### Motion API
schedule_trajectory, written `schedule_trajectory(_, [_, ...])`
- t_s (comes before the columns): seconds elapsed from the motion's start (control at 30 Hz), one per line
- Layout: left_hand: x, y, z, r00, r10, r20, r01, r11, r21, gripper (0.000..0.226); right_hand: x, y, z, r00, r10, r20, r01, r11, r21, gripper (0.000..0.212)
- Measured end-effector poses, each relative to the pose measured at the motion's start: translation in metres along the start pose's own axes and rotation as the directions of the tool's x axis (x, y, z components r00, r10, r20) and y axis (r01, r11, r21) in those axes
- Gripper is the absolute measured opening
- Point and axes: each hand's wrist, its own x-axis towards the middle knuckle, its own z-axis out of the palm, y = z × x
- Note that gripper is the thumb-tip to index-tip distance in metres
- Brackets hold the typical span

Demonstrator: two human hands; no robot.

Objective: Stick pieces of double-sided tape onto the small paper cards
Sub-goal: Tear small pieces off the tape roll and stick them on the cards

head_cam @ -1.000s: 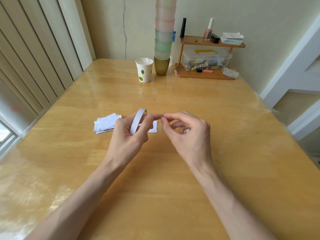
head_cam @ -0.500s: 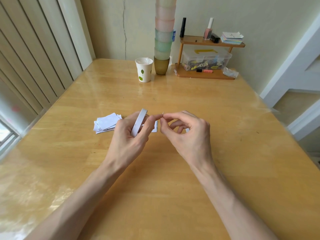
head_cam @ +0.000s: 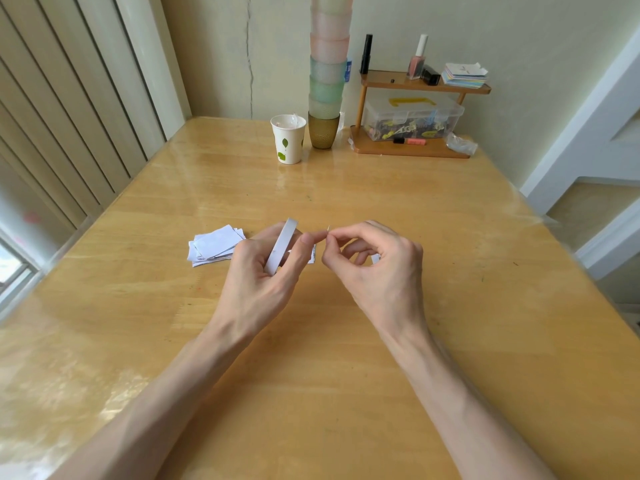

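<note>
Card pile (head_cam: 214,245) on table (head_cam: 346,375), left of tape roll (head_cam: 282,245); paper cup (head_cam: 288,140) far behind, beside cup stack (head_cam: 327,81)

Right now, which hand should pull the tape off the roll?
Right, probably. The right hand pinches the tape end next to the tape roll; the left hand is busy gripping that roll.

No words or numbers are showing legibly: the paper cup (head_cam: 288,138) is bearing only leaf prints, the clear box's (head_cam: 412,116) yellow label (head_cam: 411,101) is blurring out.
</note>
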Motion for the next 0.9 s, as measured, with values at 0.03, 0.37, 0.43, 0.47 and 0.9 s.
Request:
schedule_trajectory(0.03, [0.000, 0.000, 0.000, 1.000, 0.000, -0.001, 0.000, 1.000, -0.002, 0.026, 0.000, 0.000, 0.000, 1.000, -0.004, -0.002, 0.004, 1.000, 0.000, 0.010])
schedule_trajectory(0.37, [0.001, 0.009, 0.000, 0.999, -0.043, 0.001, 0.043, 0.986, -0.160, 0.035, 0.003, 0.001, -0.003, 0.976, 0.193, 0.100, -0.215, 0.925, 0.314, 0.012])
schedule_trajectory(0.43, [0.002, 0.007, -0.001, 0.999, -0.053, 0.010, 0.054, 0.980, -0.192, 0.036, 0.004, 0.000, -0.004, 0.968, 0.223, 0.117, -0.251, 0.897, 0.364, 0.011])
schedule_trajectory(0.47, [0.002, 0.005, -0.002, 0.998, -0.060, 0.017, 0.062, 0.976, -0.207, 0.034, 0.005, -0.001, -0.005, 0.964, 0.235, 0.126, -0.266, 0.883, 0.386, 0.010])
schedule_trajectory(0.9, [0.002, 0.010, -0.003, 0.995, -0.099, 0.031, 0.103, 0.967, -0.234, 0.031, 0.004, -0.004, -0.004, 0.954, 0.254, 0.163, -0.299, 0.869, 0.394, 0.003])
